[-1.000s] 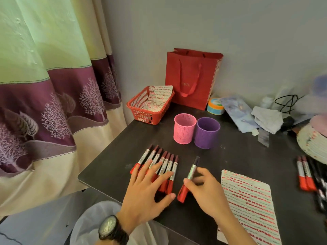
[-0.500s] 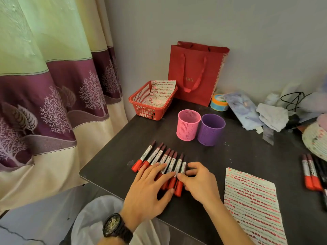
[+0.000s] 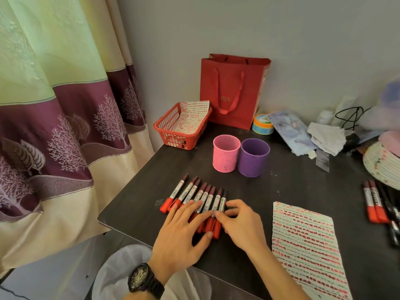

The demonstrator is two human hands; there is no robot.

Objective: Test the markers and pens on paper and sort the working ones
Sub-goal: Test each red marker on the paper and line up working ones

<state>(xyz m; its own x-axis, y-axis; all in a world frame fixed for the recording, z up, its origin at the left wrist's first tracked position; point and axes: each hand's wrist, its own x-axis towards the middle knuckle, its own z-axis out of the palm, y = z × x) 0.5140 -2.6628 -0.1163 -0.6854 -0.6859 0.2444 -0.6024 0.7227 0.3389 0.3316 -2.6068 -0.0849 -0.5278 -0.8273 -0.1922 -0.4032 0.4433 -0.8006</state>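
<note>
Several red markers with dark caps lie side by side in a row on the dark table. My left hand, a watch on its wrist, rests flat with spread fingers on the row's near ends. My right hand touches the rightmost marker with thumb and fingertips, its fingers loosely bent. A sheet of test paper covered in red dashes lies to the right. An empty pink cup and a purple cup stand behind the row.
A red basket holding another marked sheet sits at the back left, beside a red gift bag. More markers lie at the right edge. A tape roll, cloths and clutter fill the back right. A curtain hangs left; a white-lined bin stands below the table edge.
My right hand slid the loose marker left until it joined the row's right end. My left hand stayed flat on the row. The camera tilted slightly.
</note>
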